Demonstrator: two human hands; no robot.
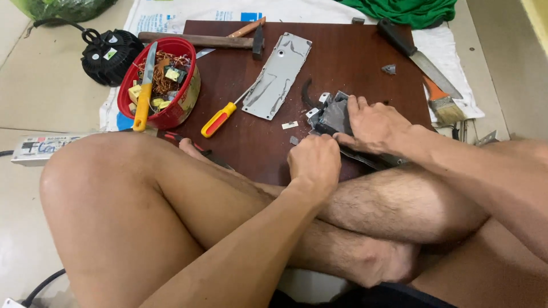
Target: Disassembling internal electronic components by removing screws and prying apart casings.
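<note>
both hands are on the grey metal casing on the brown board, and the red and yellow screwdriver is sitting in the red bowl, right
Not quite. In the head view the red and yellow screwdriver lies on the brown board, beside the red bowl. Both hands, left and right, are on the grey metal casing.

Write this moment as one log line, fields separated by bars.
left hand: fisted at grey metal piece | right hand: pressing on it | surface: brown board | nearby: screwdriver, red bowl

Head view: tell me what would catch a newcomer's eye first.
Both hands, the left hand and the right hand, grip a bent grey metal casing at the near edge of the dark wooden board. At the board's far left stands a red bowl of scrap parts, with a yellow-handled screwdriver beside it.
</note>
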